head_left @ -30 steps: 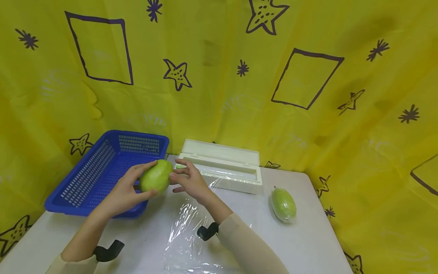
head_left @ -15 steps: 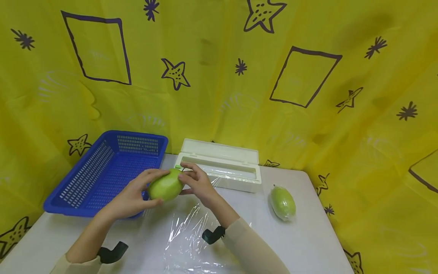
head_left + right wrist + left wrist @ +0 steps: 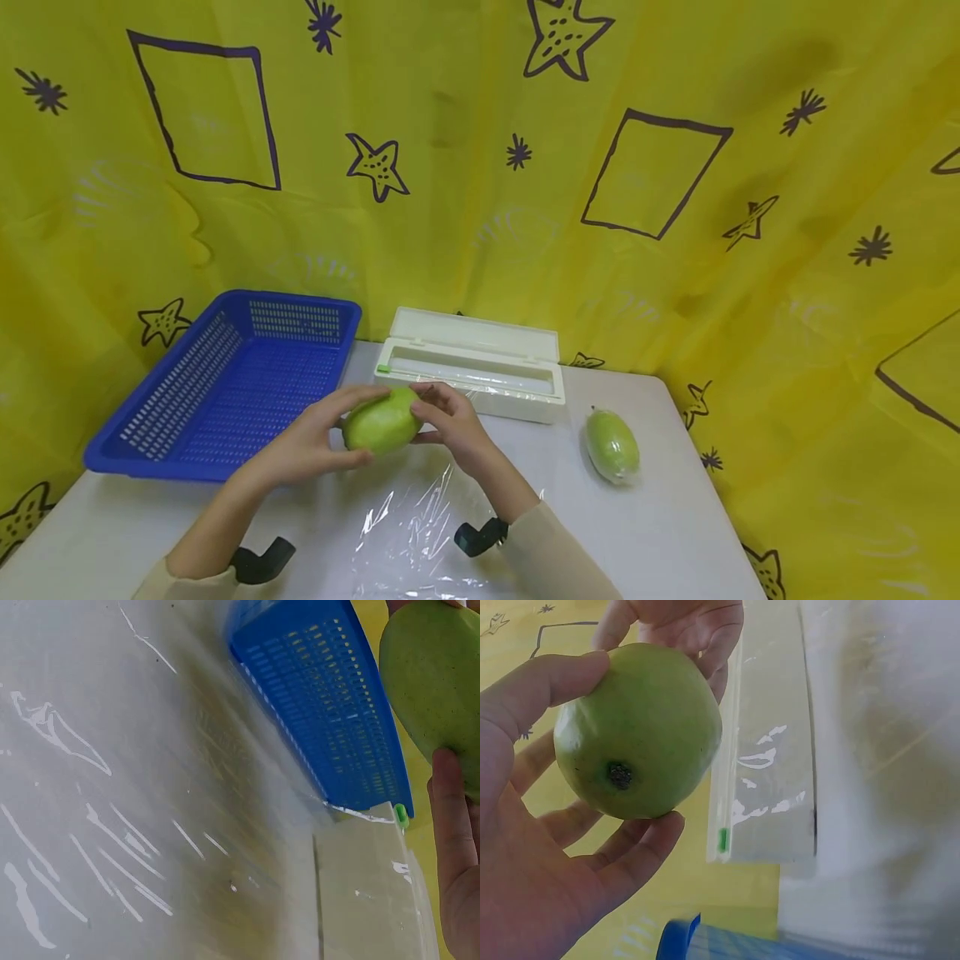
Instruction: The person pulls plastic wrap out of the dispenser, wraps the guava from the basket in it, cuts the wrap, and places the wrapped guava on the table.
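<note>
The left hand (image 3: 311,439) grips a green fruit (image 3: 381,423), its thumb and fingers curled round the fruit's near-left end. The right hand (image 3: 456,427) holds the other end, thumb pressed against the skin and fingers bent round the tip. The fruit is up off the table (image 3: 667,517), between the two hands. Its long axis runs from left hand to right hand, tilted a little so that the right-hand end sits farther from the person. The dark, rough end points back toward the left wrist; the opposite tip is hidden among the right fingers.

Beyond and left of the left hand is a blue basket (image 3: 266,375). Just beyond the right hand stands a white box (image 3: 517,405), its lid raised, and clear film (image 3: 408,533) spreads below the hands. Well right of the right hand lies a second fruit (image 3: 612,447) in shiny film, its stem pointing away from the person.
</note>
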Demonstrator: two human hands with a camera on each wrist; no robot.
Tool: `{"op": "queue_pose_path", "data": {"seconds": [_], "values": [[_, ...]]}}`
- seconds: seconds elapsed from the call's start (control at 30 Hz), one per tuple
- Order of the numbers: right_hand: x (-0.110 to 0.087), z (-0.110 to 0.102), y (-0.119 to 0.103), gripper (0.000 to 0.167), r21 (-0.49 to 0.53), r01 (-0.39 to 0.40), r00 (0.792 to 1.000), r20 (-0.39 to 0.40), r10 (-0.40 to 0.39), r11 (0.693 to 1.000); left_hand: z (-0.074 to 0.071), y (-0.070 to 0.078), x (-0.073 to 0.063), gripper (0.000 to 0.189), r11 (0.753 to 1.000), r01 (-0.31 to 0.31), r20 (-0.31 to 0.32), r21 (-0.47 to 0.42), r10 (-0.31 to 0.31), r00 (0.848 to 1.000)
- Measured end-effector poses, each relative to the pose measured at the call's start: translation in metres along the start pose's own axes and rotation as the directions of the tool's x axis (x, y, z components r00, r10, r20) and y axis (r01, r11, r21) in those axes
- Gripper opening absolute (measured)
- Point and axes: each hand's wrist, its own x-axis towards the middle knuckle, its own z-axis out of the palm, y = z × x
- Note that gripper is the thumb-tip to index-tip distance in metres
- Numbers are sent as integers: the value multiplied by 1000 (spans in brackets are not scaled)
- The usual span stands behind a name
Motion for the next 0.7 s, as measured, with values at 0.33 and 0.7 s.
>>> {"op": "queue_pose_path", "data": {"seconds": [0.33,0.7], "values": [[-15,-13,5,48,31,19,998,-65,-17,999,15,0,8,85,998,-4,-22,-59,3,1000],[-37,-27,17,51,93,63,992,-119,-52,994,45,-6,5,69,975,25,-103,-222,-49,993]]}}
